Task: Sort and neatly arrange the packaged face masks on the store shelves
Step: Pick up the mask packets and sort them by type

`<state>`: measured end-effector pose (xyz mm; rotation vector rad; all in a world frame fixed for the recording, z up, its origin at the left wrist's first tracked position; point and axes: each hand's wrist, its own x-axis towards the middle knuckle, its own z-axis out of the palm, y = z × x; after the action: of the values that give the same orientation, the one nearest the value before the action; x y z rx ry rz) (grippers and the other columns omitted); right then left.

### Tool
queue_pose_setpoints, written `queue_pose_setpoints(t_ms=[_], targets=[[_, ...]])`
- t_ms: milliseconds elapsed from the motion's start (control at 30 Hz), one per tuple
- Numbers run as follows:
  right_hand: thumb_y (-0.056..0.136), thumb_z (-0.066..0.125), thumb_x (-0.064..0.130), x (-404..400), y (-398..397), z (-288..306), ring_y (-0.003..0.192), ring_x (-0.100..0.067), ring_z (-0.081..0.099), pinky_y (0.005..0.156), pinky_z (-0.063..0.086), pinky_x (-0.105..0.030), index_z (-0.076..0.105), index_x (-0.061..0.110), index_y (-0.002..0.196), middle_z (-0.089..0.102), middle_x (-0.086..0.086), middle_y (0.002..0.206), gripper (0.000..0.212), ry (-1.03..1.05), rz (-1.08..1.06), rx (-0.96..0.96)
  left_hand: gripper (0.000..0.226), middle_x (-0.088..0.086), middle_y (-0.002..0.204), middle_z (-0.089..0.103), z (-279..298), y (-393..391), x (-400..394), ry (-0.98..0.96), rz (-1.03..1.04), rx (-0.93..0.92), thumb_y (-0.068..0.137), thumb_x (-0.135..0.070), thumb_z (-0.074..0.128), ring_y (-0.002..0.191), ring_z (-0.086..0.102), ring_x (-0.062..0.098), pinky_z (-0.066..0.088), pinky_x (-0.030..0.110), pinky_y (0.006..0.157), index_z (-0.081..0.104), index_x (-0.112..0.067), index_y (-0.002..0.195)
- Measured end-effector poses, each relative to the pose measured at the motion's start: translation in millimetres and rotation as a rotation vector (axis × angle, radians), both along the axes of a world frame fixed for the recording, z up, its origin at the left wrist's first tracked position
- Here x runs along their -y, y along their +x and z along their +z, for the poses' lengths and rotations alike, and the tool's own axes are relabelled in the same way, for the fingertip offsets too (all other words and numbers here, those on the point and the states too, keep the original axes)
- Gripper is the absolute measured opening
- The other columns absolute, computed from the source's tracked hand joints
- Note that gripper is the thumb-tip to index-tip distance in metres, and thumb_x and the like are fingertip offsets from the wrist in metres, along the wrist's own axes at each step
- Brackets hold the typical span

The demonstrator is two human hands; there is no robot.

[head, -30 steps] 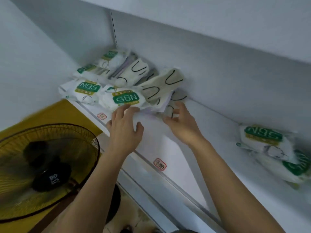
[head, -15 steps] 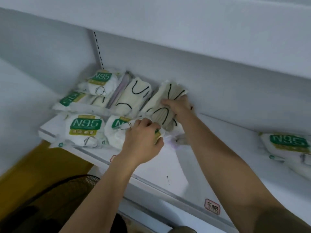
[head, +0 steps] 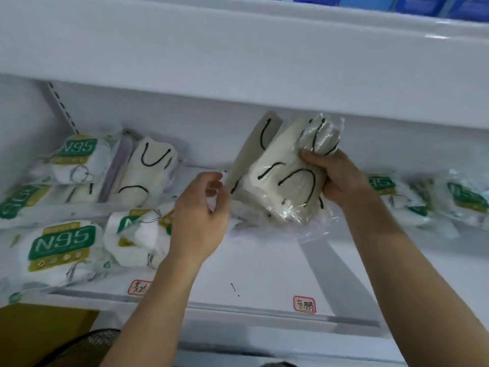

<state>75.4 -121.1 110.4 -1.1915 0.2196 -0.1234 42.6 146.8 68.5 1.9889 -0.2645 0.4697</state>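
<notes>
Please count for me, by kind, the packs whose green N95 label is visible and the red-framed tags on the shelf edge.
N95 packs: 6
Red-framed tags: 2
Total: 8

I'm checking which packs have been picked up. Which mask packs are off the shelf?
The clear packs of cream masks with black ear loops, gripped in the right hand; every other pack lies on the shelf.

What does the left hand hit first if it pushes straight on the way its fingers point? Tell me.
Most likely the bundle of clear-wrapped masks with black ear loops that the right hand grips. The left hand points up and right, its fingertips right beside the bundle's left edge; depth is unclear.
</notes>
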Motion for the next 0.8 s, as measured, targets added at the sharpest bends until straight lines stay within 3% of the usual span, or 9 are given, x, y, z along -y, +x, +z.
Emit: queue_pose_setpoints(t_ms=[133, 167, 233, 300, 367, 500, 600, 700, 800], targets=[[0.073, 0.076, 0.003, 31.4, -43.2, -0.4, 0.096, -0.028, 0.075, 0.077, 0.062, -0.037, 0.069, 0.002, 0.118, 0.076, -0.016, 0.110, 0.045, 0.010, 0.010, -0.020, 0.064, -0.007, 0.125, 0.068, 12.6, 21.4, 48.8, -0.549, -0.407, -0.540, 0.078, -0.066, 0.070, 0.111, 0.065, 0.004, 0.047, 0.023, 0.097, 0.064, -0.030, 0.131], [0.074, 0.076, 0.002, 35.5, -50.6, -4.1, 0.093, -0.027, 0.075, 0.075, 0.063, -0.037, 0.070, 0.002, 0.115, 0.077, -0.014, 0.106, 0.042, 0.001, 0.000, -0.025, 0.056, -0.006, 0.119, 0.071, 14.6, 23.5, 60.7, -0.574, -0.523, -0.712, 0.079, -0.064, 0.074, 0.108, 0.068, 0.009, 0.049, 0.030, 0.098, 0.072, -0.028, 0.122], [0.074, 0.081, -0.001, 42.7, -56.3, -21.0, 0.094, -0.026, 0.076, 0.078, 0.064, -0.040, 0.070, 0.003, 0.113, 0.077, -0.012, 0.105, 0.040, -0.109, -0.092, -0.045, 0.027, -0.005, 0.090, 0.073, 8.7, 21.3, 88.4, -0.460, -0.594, -0.890, 0.086, -0.047, 0.075, 0.085, 0.068, 0.015, 0.052, 0.030, 0.074, 0.077, -0.023, 0.099], [0.070, 0.091, 0.012, 54.7, -57.2, -46.4, 0.095, -0.020, 0.075, 0.081, 0.064, -0.039, 0.069, 0.010, 0.116, 0.077, -0.005, 0.106, 0.051, -0.395, -0.279, -0.104, 0.015, -0.006, 0.072, 0.069, -9.5, 16.3, 119.7, -0.328, -0.475, -0.826, 0.092, -0.029, 0.075, 0.066, 0.063, 0.013, 0.043, 0.020, 0.048, 0.071, -0.018, 0.101], [0.064, 0.095, 0.028, 62.2, -63.5, -68.5, 0.094, -0.015, 0.074, 0.081, 0.063, -0.040, 0.066, 0.020, 0.115, 0.077, 0.003, 0.104, 0.059, -0.553, -0.387, -0.174, 0.016, -0.010, 0.077, 0.068, -30.6, 8.3, 144.1, -0.186, -0.275, -0.641, 0.092, -0.022, 0.071, 0.066, 0.065, 0.009, 0.041, 0.015, 0.043, 0.064, -0.021, 0.106], [0.081, 0.080, -0.003, 70.5, -78.6, -99.6, 0.075, -0.005, 0.072, 0.069, 0.061, -0.030, 0.064, 0.011, 0.097, 0.073, -0.001, 0.084, 0.027, -0.477, -0.431, -0.128, 0.047, -0.009, 0.108, 0.067, -57.8, 10.2, 153.1, -0.158, -0.165, -0.469, 0.088, -0.023, 0.075, 0.093, 0.065, -0.005, 0.048, 0.009, 0.080, 0.050, -0.027, 0.127], [0.087, 0.073, -0.005, 74.5, -75.6, -105.9, 0.067, 0.011, 0.064, 0.061, 0.049, -0.010, 0.065, 0.003, 0.105, 0.069, 0.006, 0.085, 0.020, -0.522, -0.438, -0.084, 0.081, 0.002, 0.146, 0.056, -70.2, 10.3, 153.6, -0.109, -0.141, -0.416, 0.083, -0.047, 0.072, 0.131, 0.056, 0.019, 0.045, 0.040, 0.111, 0.032, -0.034, 0.153], [0.087, 0.075, 0.006, 76.3, -75.7, -105.7, 0.085, -0.005, 0.071, 0.072, 0.056, -0.025, 0.067, 0.013, 0.109, 0.074, 0.005, 0.094, 0.024, -0.526, -0.391, -0.077, 0.055, -0.002, 0.113, 0.071, -65.3, -0.9, 157.2, 0.102, -0.202, -0.245, 0.091, -0.058, 0.054, 0.113, 0.064, 0.018, 0.046, 0.026, 0.091, 0.064, -0.019, 0.129], [0.086, 0.076, 0.022, 75.3, -79.3, -103.8, 0.097, -0.014, 0.069, 0.085, 0.056, -0.036, 0.063, 0.025, 0.112, 0.073, 0.008, 0.104, 0.029, -0.673, -0.308, -0.053, 0.053, 0.000, 0.091, 0.068, -54.0, -13.7, 165.1, 0.174, -0.218, -0.222, 0.091, -0.064, 0.041, 0.097, 0.059, 0.015, 0.044, 0.030, 0.081, 0.073, -0.023, 0.103]])
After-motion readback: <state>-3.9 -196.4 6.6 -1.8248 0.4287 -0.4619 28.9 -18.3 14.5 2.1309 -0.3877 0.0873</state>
